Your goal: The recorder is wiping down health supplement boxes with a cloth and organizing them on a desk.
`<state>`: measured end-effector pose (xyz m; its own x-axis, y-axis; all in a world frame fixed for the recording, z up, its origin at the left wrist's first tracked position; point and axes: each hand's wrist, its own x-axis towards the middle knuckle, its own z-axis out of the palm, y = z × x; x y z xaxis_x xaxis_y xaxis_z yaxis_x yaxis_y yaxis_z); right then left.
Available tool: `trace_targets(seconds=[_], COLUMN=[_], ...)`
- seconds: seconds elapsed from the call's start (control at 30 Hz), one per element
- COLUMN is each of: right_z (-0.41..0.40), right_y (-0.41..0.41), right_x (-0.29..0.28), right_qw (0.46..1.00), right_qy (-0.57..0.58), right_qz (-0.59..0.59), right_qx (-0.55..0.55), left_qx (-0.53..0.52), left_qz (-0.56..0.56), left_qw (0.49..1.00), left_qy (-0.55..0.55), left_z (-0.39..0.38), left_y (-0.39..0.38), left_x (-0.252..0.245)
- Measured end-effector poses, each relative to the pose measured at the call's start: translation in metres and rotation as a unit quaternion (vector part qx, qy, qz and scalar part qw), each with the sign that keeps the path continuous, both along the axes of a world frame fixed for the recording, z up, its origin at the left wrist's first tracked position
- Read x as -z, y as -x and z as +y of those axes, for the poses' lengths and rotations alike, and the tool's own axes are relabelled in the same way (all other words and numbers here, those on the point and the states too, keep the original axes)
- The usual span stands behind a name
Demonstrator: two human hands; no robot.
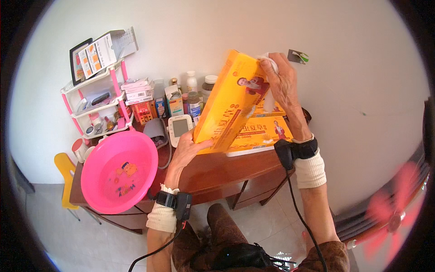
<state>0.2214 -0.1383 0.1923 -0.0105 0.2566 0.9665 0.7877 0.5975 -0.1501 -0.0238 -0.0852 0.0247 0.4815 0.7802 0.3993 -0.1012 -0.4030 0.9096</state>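
Note:
A long yellow cardboard box [221, 105] printed with writing and a small portrait is held tilted above the desk. Its lower end is gripped by my left hand [187, 149], thumb across the front. My right hand [283, 80] is at the upper right corner, pinching a white cloth [270, 63] against the box. Part of the cloth hangs down behind the box's right edge. Below and behind it, another yellow box [268, 131] of the same design lies on the desk, with more yellow packaging [268, 109] behind that one.
The brown wooden desk [231, 170] carries a pink plastic basin [119, 170], a blood pressure monitor [180, 127] with its grey cuff [157, 131], and several bottles [192, 81]. At left stands a pink-and-white tiered rack [98, 102]. A red-bladed fan [394, 217] is at lower right, its blades blurred.

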Motion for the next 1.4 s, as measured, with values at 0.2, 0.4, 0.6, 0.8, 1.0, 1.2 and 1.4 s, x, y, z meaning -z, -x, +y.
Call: trace_targets(seconds=[0.2, 0.4, 0.6, 0.8, 1.0, 1.2, 1.4], right_z=[-0.011, -0.025, -0.001, -0.006, -0.006, -0.002, 0.000], right_y=[0.014, 0.008, 0.033, 0.035, -0.015, -0.034, -0.022], right_x=[-0.010, -0.032, 0.019, 0.050, 0.049, 0.032, 0.036], right_qw=[0.992, 0.949, 0.912, 0.888, 0.921, 0.954, 0.962], right_qy=[-0.110, -0.284, -0.223, 0.054, 0.159, 0.242, 0.211], right_qz=[-0.045, -0.020, -0.336, -0.453, -0.354, -0.170, -0.160], right_qx=[0.035, 0.132, 0.080, 0.060, 0.040, -0.057, -0.070], left_qx=[-0.015, -0.077, -0.134, -0.190, -0.187, -0.059, -0.028], left_qz=[0.004, 0.028, 0.156, 0.255, 0.157, -0.183, -0.153], left_qw=[0.999, 0.988, 0.958, 0.906, 0.935, 0.979, 0.987], left_qy=[-0.050, -0.128, -0.198, -0.279, -0.257, -0.067, 0.040], left_z=[-0.003, 0.000, -0.015, -0.009, -0.005, 0.001, -0.001], left_y=[-0.009, -0.011, -0.041, -0.017, -0.014, -0.007, 0.000], left_x=[-0.009, -0.022, -0.056, -0.059, -0.058, -0.043, -0.023])
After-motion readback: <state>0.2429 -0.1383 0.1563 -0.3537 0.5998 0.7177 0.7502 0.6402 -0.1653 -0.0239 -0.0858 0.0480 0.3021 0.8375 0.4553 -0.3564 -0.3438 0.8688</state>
